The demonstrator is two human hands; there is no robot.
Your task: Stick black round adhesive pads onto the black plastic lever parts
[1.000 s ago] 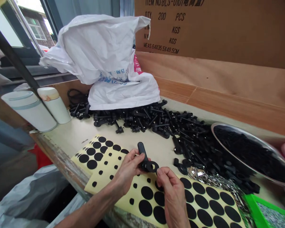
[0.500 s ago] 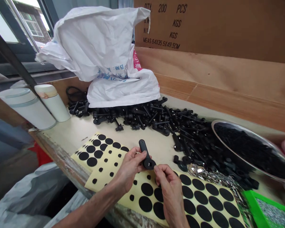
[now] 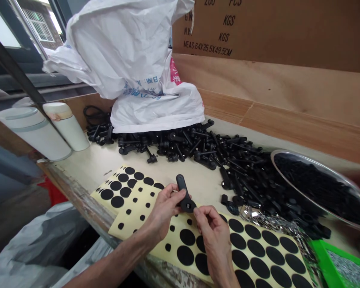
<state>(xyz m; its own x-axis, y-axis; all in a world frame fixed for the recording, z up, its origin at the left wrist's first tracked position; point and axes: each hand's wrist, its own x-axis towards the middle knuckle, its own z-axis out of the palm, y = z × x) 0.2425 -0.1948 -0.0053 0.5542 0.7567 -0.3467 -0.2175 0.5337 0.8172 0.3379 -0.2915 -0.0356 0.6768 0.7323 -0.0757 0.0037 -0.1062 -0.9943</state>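
Below the frame's middle, a long black lever (image 3: pixel 186 199) points up, a bit left. The left hand (image 3: pixel 165 210) pinches it. The right hand (image 3: pixel 214 236) curls by its round bottom; I can't tell if it grips.

The head camera looks down across the bench (image 3: pixel 165 170).

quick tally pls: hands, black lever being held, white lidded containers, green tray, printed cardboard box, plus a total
Hands: 2
Held black lever: 1
White lidded containers: 2
Green tray: 1
Printed cardboard box: 1
Total: 7
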